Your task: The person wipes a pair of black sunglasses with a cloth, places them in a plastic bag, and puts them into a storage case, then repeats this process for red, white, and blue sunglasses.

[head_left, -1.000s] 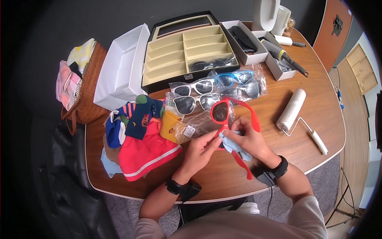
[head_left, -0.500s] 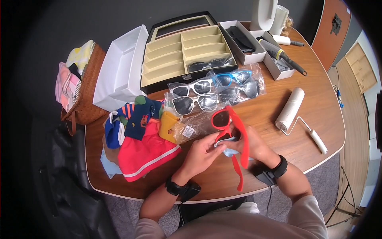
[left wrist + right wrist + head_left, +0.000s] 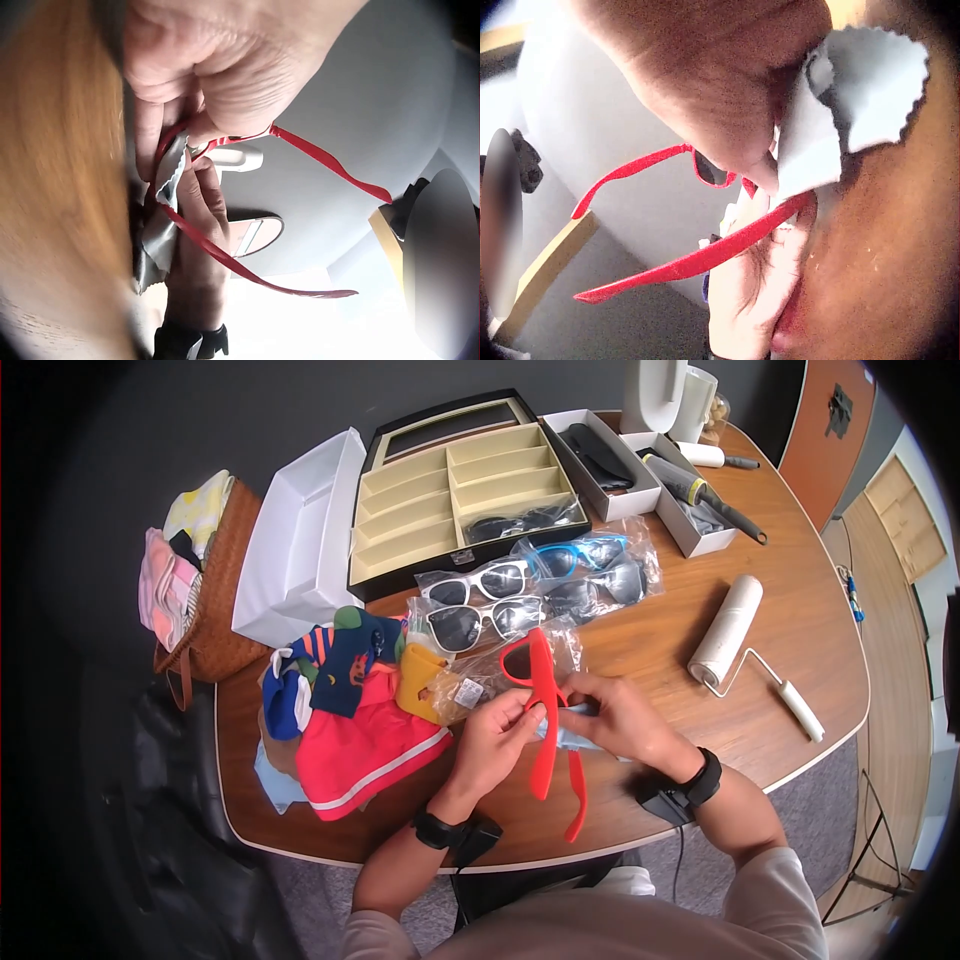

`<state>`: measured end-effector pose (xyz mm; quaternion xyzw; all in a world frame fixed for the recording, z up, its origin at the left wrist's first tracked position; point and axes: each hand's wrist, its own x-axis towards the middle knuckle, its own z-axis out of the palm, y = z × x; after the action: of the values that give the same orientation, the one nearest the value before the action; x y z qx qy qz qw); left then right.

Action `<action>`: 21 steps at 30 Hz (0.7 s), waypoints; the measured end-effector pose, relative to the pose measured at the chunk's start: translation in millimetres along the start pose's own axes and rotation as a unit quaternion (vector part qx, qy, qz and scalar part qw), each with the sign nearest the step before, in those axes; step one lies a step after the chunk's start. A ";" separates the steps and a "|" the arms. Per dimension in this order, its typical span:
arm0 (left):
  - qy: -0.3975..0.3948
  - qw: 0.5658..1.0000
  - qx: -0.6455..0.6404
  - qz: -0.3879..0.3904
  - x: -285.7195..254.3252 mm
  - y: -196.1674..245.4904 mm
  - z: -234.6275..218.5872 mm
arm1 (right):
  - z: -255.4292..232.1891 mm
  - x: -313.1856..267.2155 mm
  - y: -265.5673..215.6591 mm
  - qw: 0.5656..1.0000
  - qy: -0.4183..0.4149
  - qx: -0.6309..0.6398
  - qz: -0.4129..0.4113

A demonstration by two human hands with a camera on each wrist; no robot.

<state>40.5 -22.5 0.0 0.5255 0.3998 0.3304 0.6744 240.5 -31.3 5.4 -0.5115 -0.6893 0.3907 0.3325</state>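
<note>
Red-framed sunglasses (image 3: 543,672) are held up over the front of the table, arms unfolded. My left hand (image 3: 492,748) grips the frame, with its thumb near the middle of the front. From the other side my right hand (image 3: 637,726) pinches a light blue cleaning cloth (image 3: 877,94) against the frame. The cloth's zigzag edge and loose end show in the right wrist view. Part of one dark lens (image 3: 711,169) shows in the right wrist view; the fingers and cloth hide much of the front.
Bagged sunglasses (image 3: 487,622) lie beyond my hands, before a compartment display case (image 3: 400,530). Clothes (image 3: 365,755) are piled left, near a white box (image 3: 300,540) and wicker basket (image 3: 215,600). A lint roller (image 3: 728,630) lies right; small boxes (image 3: 635,500) stand behind.
The sunglasses have turned in my hands, so one arm has swung from the right side across the front toward me. Both hands stay close together, with the cloth still at the frame.
</note>
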 end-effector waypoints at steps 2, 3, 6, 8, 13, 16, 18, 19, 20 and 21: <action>-0.010 1.000 -0.024 0.011 1.4 -10.0 -4.2 | 0.9 -0.5 3.1 1.000 0.006 0.012 0.000; -0.015 0.999 -0.036 0.016 1.9 -12.3 -5.2 | 0.5 -1.1 2.5 1.000 0.004 0.017 0.012; -0.012 0.999 -0.030 0.013 2.0 -7.3 -3.4 | -2.1 -1.4 -2.3 0.999 -0.004 0.017 0.044; 0.017 0.998 -0.057 0.022 4.5 -11.2 -3.0 | 0.2 -0.7 -2.2 0.998 0.020 0.041 0.031; 0.022 0.981 -0.193 0.018 6.2 -5.3 -10.1 | 4.1 4.4 5.6 0.981 0.087 0.171 0.001; -0.021 0.972 -0.234 0.023 6.4 -7.5 -14.4 | -8.3 0.1 -14.5 0.972 -0.005 0.222 0.079; -0.033 0.974 -0.225 0.018 5.2 -7.4 -12.2 | -12.9 -3.0 -23.0 0.963 -0.055 0.235 0.119; -0.039 0.974 -0.221 0.016 4.3 -6.9 -11.4 | -13.3 -3.9 -24.7 0.957 -0.080 0.241 0.138; -0.048 0.974 -0.221 0.008 3.2 -5.3 -11.6 | -11.0 -3.8 -22.2 0.964 -0.076 0.230 0.113; -0.057 0.974 -0.221 -0.001 1.8 -3.0 -11.8 | -7.4 -3.5 -17.1 0.969 -0.072 0.220 0.087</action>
<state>30.9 -16.4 -4.8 0.3809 0.2787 0.3794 0.7958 240.2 -36.2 23.7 -0.4544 -0.5615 0.5961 0.3506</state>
